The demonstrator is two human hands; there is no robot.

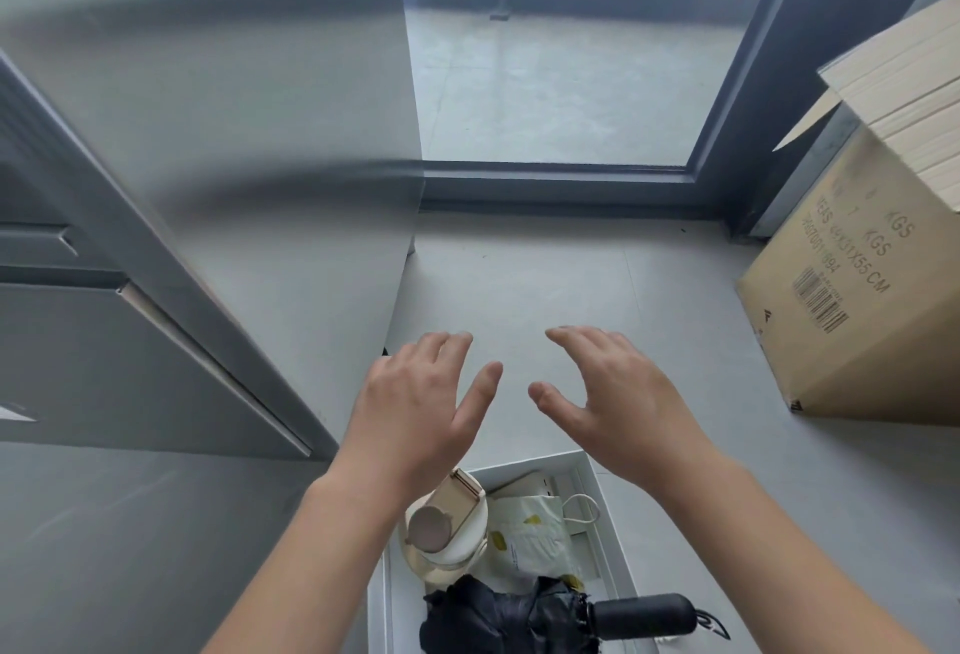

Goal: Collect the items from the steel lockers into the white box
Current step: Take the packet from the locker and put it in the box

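1. White box (574, 471): stands on the grey floor (519, 279) at the bottom centre of the view, directly below the person's forearms, lid off, partly cut by the frame edge.
2. Contents: a bottle (447, 523) with a beige flip cap lies at the box's left side. A pale pouch (535, 534) printed with yellow marks lies beside it. A folded black umbrella (519, 617) lies across the near end, its handle jutting over the right wall. A cream flat object (530, 484) lies at the far end, possibly a case or power bank; too much of it is covered to say.
3. Left hand (421, 409): empty, palm down, fingers spread and relaxed, held above the floor just beyond the box.
4. Right hand (618, 393): likewise empty, fingers loosely spread and slightly arched, thumb pointing toward the left hand; the two are near but apart.
5. Steel lockers (104, 352): grey doors fill the left of the view, seen at a steep angle.
6. Surroundings: a cardboard box (857, 300) with open flaps stands at right; a glass door (561, 81) lies ahead.
7. Step in hand (judgement): several items are already collected, and the hands are between a deposit and the next fetch.
8. Next move (judgement): turn left to the lockers and check each compartment. Whether any item remains cannot be seen from here.
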